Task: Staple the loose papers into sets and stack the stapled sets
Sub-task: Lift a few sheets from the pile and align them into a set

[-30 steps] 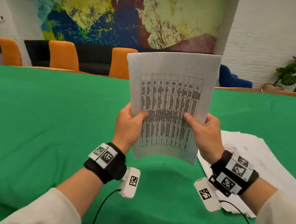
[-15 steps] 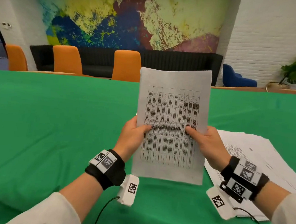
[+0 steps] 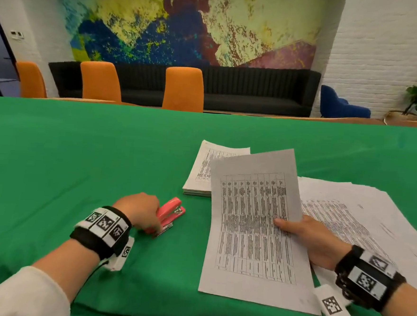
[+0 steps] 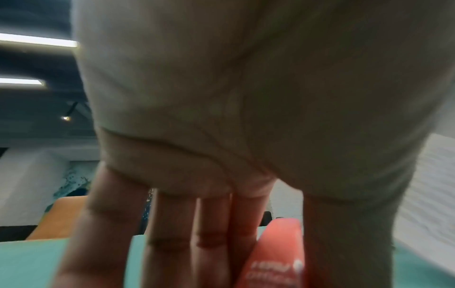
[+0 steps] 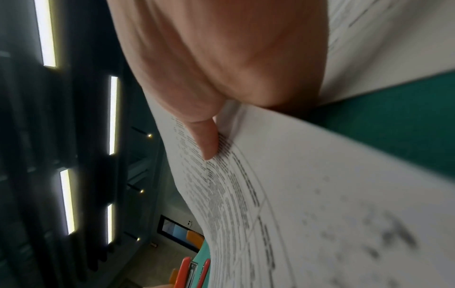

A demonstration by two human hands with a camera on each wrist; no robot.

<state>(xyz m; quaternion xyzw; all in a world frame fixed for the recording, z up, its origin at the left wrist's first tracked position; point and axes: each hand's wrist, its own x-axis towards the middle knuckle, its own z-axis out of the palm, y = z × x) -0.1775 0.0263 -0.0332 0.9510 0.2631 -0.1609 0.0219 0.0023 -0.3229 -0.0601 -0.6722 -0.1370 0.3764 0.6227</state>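
Observation:
My left hand (image 3: 146,217) is down on the green table, fingers and thumb closed on either side of the rear of a red stapler (image 3: 173,208). The left wrist view shows the stapler (image 4: 275,259) between the fingers (image 4: 211,233) and the thumb. My right hand (image 3: 298,232) holds a set of printed sheets (image 3: 250,222) by its right edge, thumb on top, the set tilted with its lower end near the cloth. The right wrist view shows the thumb (image 5: 204,136) pressing on the printed page (image 5: 320,204).
A neat stack of papers (image 3: 205,168) lies behind the held set. A spread pile of loose sheets (image 3: 361,218) covers the table at the right, under my right hand. Orange chairs (image 3: 184,88) and a black sofa stand beyond the table's far edge.
My left hand let go of the sheets and dropped to the stapler on the table. The right hand alone lowered the set, tilting it back. The head view tipped downward.

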